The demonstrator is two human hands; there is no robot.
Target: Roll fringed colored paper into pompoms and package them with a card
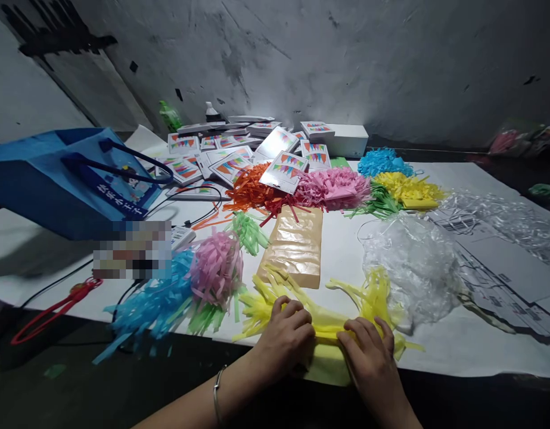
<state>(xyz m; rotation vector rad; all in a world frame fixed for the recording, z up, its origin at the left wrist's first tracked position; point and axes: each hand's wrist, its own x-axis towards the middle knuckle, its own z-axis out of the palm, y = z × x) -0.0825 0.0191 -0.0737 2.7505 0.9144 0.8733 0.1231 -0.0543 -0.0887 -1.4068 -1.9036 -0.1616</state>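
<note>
At the table's front edge, a fringed sheet of yellow tissue paper (329,332) lies gathered between my hands. My left hand (286,336), with a metal bangle on its wrist, grips the paper's left part with curled fingers. The right part is pinched under the bent fingers of my right hand (370,353). Cut yellow strips fan out to the left and beyond both hands, while a plain flap hangs towards me over the edge. Just past the paper lies a flat brown tape-wrapped block (297,244).
Pink (216,268) and blue tassels (156,298) lie to the left, near a blue bag (42,179) and a red cord (55,313). Farther back are more coloured tassels and several printed packets (230,167). Clear plastic film (413,268) and cardboard sheets (511,262) lie right.
</note>
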